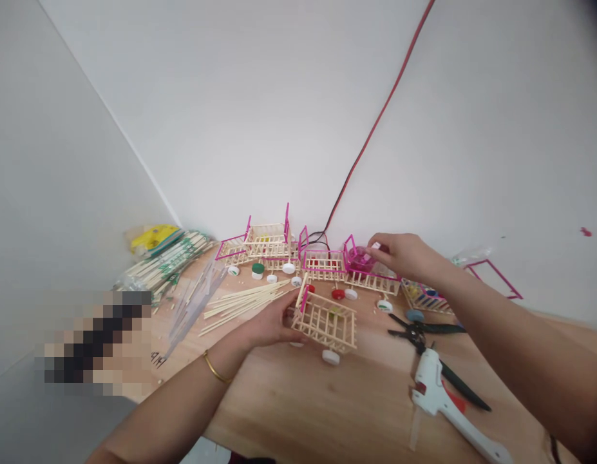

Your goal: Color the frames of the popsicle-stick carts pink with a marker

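Note:
My left hand (274, 322) is closed around the left end of a small cart (327, 322) built from thin wooden sticks, tilted above the table. A white bottle-cap wheel (330, 356) shows below it, and a pink stick stands at its near-hand end. My right hand (397, 251) is closed at a small translucent pink container (360, 259), its fingers on the right side by a whitish patch. The container is at a stick cart (373, 282) with pink edges; whether it rests inside or is lifted, I cannot tell.
More stick carts (269, 241) line the wall. Loose sticks (245, 303) and bundled sticks (172, 258) lie left, beside a yellow packet (156, 238). Pliers-like cutters (416, 334) and a white glue gun (431, 386) lie right. A red-black cable (375, 122) runs down the wall.

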Action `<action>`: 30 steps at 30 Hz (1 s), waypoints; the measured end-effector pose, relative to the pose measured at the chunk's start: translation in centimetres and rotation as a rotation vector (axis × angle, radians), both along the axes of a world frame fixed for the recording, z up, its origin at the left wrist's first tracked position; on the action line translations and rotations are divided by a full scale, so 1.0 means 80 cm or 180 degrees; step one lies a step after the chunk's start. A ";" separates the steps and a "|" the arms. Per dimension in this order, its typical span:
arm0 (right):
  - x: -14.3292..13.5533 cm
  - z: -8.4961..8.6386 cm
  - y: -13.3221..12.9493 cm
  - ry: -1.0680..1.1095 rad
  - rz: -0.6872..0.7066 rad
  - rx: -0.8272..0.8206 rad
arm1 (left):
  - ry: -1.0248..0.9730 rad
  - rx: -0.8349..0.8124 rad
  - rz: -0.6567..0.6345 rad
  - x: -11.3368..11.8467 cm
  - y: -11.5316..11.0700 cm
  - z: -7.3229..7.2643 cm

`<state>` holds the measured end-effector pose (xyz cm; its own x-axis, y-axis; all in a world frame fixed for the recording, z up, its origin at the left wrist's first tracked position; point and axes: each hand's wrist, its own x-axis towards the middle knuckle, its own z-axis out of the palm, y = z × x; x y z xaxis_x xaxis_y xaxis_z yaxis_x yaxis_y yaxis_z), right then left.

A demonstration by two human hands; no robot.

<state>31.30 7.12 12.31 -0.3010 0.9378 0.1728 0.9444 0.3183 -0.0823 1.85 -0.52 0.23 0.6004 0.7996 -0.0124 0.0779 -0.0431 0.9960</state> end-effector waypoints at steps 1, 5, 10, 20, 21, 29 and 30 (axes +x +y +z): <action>0.001 -0.002 -0.001 0.0056 0.0038 0.0015 | 0.0026 0.0001 0.0014 0.000 0.000 0.000; 0.009 -0.011 -0.007 0.0304 0.0062 0.0379 | 0.0006 0.0021 0.0024 0.000 -0.001 0.001; 0.021 -0.016 -0.024 0.0368 0.0108 0.0670 | -0.0046 0.0038 -0.0010 -0.001 -0.002 0.002; 0.012 -0.022 -0.104 0.3437 -0.1263 0.1140 | 0.0146 0.0140 0.0069 0.000 -0.004 0.008; 0.007 -0.029 -0.109 0.4079 -0.1171 0.1035 | 0.0145 0.0140 0.0055 0.000 -0.005 0.009; -0.025 -0.079 -0.133 0.4557 -0.0420 -0.0523 | -0.0072 0.0054 -0.0052 0.001 -0.005 0.010; -0.025 -0.080 -0.132 0.4397 -0.0388 -0.0568 | -0.0090 0.0018 -0.0065 0.001 -0.004 0.008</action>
